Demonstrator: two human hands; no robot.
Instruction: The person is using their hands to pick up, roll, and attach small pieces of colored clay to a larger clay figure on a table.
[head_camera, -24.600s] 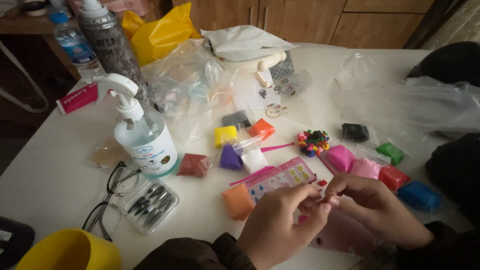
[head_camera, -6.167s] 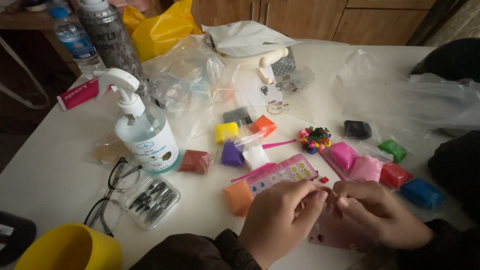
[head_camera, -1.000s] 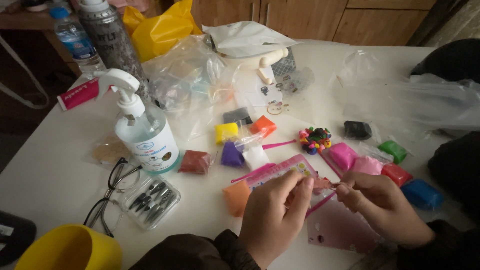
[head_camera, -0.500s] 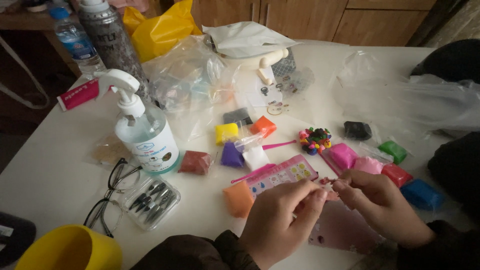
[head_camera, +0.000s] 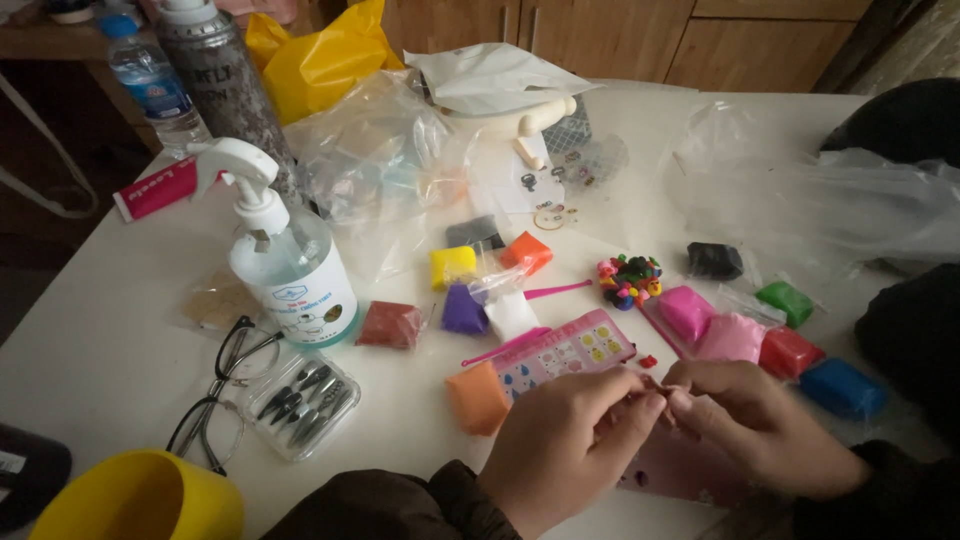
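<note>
Fingertips (head_camera: 655, 400) of left hand (head_camera: 570, 450) and right hand (head_camera: 760, 425) pinched on tiny clay bit (head_camera: 662, 388), above pink mould (head_camera: 560, 352); closed up again since half-second-earlier frame, so shaping ongoing. Orange block (head_camera: 478, 397) at 9 o'clock

The item pinched between the left hand (head_camera: 570, 445) and right hand (head_camera: 760, 425) is too small to identify; the fingers (head_camera: 640, 405) cover most of it. The hands also hide part of the pink sheet (head_camera: 670, 470) at lower centre. The yellow cup (head_camera: 140, 500) is cut off by the bottom edge, the water bottle (head_camera: 145, 85) and spray can (head_camera: 225, 85) by the top edge. The contents of the clear plastic bags (head_camera: 380, 160) at upper centre are blurred. The small pieces in the multicoloured cluster (head_camera: 628, 280) cannot be resolved individually.
</note>
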